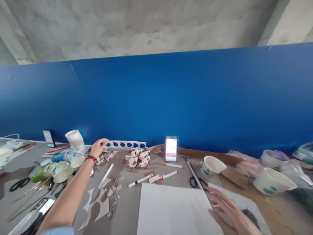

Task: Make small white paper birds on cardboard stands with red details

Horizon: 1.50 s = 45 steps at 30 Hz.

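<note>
My left hand (98,147) reaches to the back of the table, its fingers closed on the left end of a white paper strip (127,144) with a row of cut-out holes. Just right of it sits a cluster of small white paper birds (137,158) with red and black markings. At the right edge of a large white sheet (176,209), my right hand (227,209) is held with fingers stretched out and slightly apart, slightly blurred. Whether it touches the sheet I cannot tell. Black-handled scissors (204,184) lie beyond the right fingertips.
Several markers (168,175) lie behind the sheet, below a propped phone (171,149). Paper offcuts (102,204) and shreds are at centre left. Paper cups (211,165) stand at right; crumpled cups (63,172), brushes and more scissors (21,183) lie left. A blue panel (156,98) closes the back.
</note>
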Each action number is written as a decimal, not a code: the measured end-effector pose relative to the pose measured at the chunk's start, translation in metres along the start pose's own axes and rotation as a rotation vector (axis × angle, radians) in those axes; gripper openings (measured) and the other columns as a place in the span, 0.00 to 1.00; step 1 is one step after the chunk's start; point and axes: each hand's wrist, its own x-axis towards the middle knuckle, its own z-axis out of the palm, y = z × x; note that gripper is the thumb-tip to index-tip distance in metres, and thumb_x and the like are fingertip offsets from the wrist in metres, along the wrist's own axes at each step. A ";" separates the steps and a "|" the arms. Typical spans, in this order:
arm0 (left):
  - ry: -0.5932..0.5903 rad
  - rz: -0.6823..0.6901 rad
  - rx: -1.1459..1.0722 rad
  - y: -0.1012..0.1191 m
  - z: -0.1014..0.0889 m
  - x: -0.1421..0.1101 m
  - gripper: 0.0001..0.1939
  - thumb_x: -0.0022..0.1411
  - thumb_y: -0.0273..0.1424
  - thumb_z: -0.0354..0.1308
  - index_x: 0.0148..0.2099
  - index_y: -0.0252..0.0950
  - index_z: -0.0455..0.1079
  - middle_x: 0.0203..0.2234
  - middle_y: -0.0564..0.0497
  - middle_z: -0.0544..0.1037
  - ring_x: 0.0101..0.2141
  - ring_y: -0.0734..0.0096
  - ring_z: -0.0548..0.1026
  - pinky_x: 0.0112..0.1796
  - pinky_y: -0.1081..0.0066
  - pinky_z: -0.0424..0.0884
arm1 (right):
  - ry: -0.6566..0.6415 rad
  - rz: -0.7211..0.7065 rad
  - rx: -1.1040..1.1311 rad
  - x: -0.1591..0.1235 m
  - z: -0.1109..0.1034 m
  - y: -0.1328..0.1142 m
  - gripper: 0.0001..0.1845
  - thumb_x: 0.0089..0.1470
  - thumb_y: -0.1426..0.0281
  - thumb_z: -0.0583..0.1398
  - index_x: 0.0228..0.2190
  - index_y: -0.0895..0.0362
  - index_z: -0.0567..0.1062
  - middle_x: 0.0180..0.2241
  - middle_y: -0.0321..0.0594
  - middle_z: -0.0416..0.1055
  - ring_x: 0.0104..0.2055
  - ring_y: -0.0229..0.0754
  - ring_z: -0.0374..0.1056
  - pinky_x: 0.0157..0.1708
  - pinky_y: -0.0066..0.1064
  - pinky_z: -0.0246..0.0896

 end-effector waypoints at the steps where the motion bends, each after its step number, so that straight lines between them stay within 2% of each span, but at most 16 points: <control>1: 0.006 0.002 0.007 -0.001 0.002 0.002 0.21 0.59 0.46 0.51 0.45 0.38 0.75 0.45 0.47 0.79 0.44 0.61 0.76 0.46 0.67 0.71 | -0.003 0.003 -0.005 -0.001 0.000 -0.001 0.22 0.59 0.60 0.58 0.54 0.48 0.71 0.57 0.44 0.68 0.47 0.48 0.75 0.43 0.30 0.74; 6: 0.057 -0.006 0.074 -0.008 0.007 0.011 0.20 0.60 0.43 0.51 0.46 0.36 0.75 0.46 0.44 0.78 0.46 0.58 0.74 0.49 0.64 0.69 | -0.007 0.022 0.002 -0.005 0.000 -0.003 0.23 0.58 0.59 0.59 0.54 0.48 0.71 0.58 0.43 0.68 0.52 0.50 0.72 0.45 0.30 0.74; 11: 0.046 -0.026 0.150 -0.013 0.020 0.010 0.18 0.59 0.39 0.52 0.46 0.36 0.75 0.44 0.44 0.77 0.44 0.58 0.75 0.50 0.63 0.69 | -0.039 0.053 0.049 -0.009 0.003 -0.002 0.22 0.58 0.59 0.58 0.53 0.49 0.72 0.57 0.44 0.69 0.50 0.49 0.73 0.43 0.30 0.74; 16: 0.079 -0.092 0.225 -0.008 0.037 0.010 0.21 0.59 0.39 0.53 0.51 0.33 0.70 0.46 0.41 0.75 0.44 0.58 0.74 0.48 0.63 0.69 | -0.101 0.072 0.122 -0.006 0.004 -0.007 0.20 0.59 0.59 0.57 0.53 0.47 0.73 0.57 0.44 0.68 0.43 0.45 0.77 0.40 0.28 0.75; 19: 0.119 -0.132 0.270 -0.001 0.044 0.009 0.24 0.59 0.41 0.54 0.52 0.31 0.67 0.47 0.38 0.73 0.45 0.55 0.73 0.46 0.61 0.69 | -0.110 0.074 0.147 -0.005 0.005 -0.009 0.20 0.59 0.60 0.57 0.52 0.47 0.74 0.57 0.44 0.68 0.41 0.44 0.77 0.39 0.28 0.75; 23: 0.191 -0.139 0.330 0.013 0.049 0.003 0.26 0.59 0.42 0.54 0.54 0.29 0.65 0.49 0.33 0.68 0.49 0.46 0.69 0.47 0.55 0.67 | -0.115 0.070 0.150 -0.005 0.007 -0.009 0.19 0.59 0.59 0.57 0.51 0.48 0.74 0.56 0.45 0.69 0.41 0.44 0.77 0.38 0.28 0.75; 29: 0.158 0.014 0.344 0.042 0.049 -0.008 0.20 0.59 0.38 0.56 0.50 0.32 0.68 0.49 0.35 0.68 0.53 0.45 0.64 0.53 0.53 0.60 | -0.182 0.101 0.145 -0.005 0.007 -0.028 0.19 0.60 0.60 0.55 0.51 0.49 0.74 0.56 0.46 0.69 0.43 0.46 0.77 0.42 0.32 0.74; 32: 0.147 0.068 0.313 0.060 0.048 -0.020 0.21 0.62 0.37 0.53 0.53 0.29 0.65 0.51 0.34 0.67 0.55 0.43 0.61 0.54 0.49 0.58 | -0.231 0.081 0.143 -0.002 0.006 -0.043 0.19 0.61 0.61 0.54 0.51 0.49 0.73 0.57 0.45 0.69 0.49 0.48 0.74 0.48 0.36 0.71; 34: 0.126 0.116 0.282 0.076 0.048 -0.037 0.20 0.64 0.36 0.51 0.53 0.30 0.64 0.51 0.35 0.67 0.55 0.44 0.61 0.55 0.49 0.56 | -0.257 0.063 0.125 0.000 0.007 -0.049 0.18 0.61 0.62 0.54 0.50 0.50 0.74 0.57 0.45 0.69 0.53 0.50 0.71 0.51 0.39 0.68; 36: 0.070 0.183 0.243 0.097 0.048 -0.065 0.17 0.64 0.36 0.51 0.51 0.33 0.66 0.50 0.39 0.69 0.54 0.49 0.64 0.55 0.54 0.59 | -0.294 0.053 0.109 0.002 0.009 -0.051 0.18 0.61 0.62 0.54 0.50 0.50 0.73 0.57 0.45 0.68 0.56 0.51 0.68 0.53 0.41 0.67; 38: -0.020 0.267 0.199 0.121 0.048 -0.105 0.12 0.64 0.37 0.52 0.45 0.37 0.70 0.45 0.45 0.73 0.50 0.56 0.69 0.54 0.60 0.62 | -0.332 0.037 0.104 0.005 0.013 -0.050 0.18 0.61 0.63 0.54 0.51 0.49 0.73 0.57 0.43 0.68 0.57 0.50 0.67 0.54 0.41 0.66; 41: -0.230 0.387 0.074 0.154 0.044 -0.173 0.10 0.66 0.36 0.51 0.38 0.39 0.72 0.40 0.47 0.75 0.44 0.60 0.72 0.48 0.64 0.67 | -0.337 0.009 0.085 0.012 0.020 -0.047 0.19 0.61 0.63 0.54 0.53 0.50 0.71 0.58 0.43 0.67 0.58 0.49 0.65 0.55 0.42 0.64; 43: -0.339 0.405 0.083 0.170 0.040 -0.214 0.10 0.65 0.36 0.52 0.39 0.41 0.73 0.41 0.47 0.75 0.44 0.60 0.73 0.47 0.63 0.68 | -0.315 0.025 0.035 0.015 0.026 -0.046 0.19 0.61 0.63 0.54 0.52 0.50 0.71 0.57 0.44 0.67 0.58 0.51 0.65 0.54 0.44 0.64; 45: -0.425 0.420 0.103 0.179 0.037 -0.246 0.11 0.64 0.38 0.54 0.45 0.41 0.73 0.48 0.45 0.74 0.47 0.57 0.72 0.49 0.60 0.68 | -0.285 0.054 -0.033 0.014 0.031 -0.046 0.18 0.60 0.64 0.55 0.51 0.51 0.71 0.57 0.45 0.67 0.57 0.53 0.64 0.53 0.47 0.64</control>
